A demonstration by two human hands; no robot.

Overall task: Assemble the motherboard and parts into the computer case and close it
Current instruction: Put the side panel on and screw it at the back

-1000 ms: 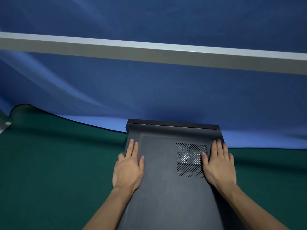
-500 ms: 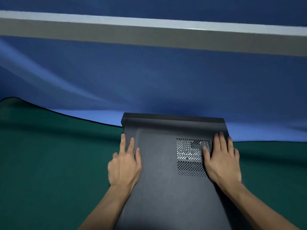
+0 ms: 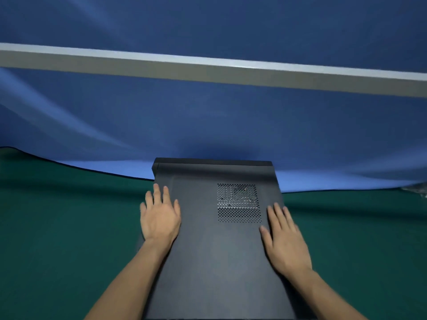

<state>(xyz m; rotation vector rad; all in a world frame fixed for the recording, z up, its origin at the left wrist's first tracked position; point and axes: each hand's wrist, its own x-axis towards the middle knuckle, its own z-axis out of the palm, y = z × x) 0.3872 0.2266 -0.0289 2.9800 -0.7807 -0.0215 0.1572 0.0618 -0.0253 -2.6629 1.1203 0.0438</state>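
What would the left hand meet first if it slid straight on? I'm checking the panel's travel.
Probably the case's raised far lip; the left hand lies flat on the panel, pointing that way.

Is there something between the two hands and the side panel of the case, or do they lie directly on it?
Nothing visible lies between. The left hand and the right hand both rest flat, fingers straight, directly on the side panel, one near each long edge. The vent grille between them is uncovered.
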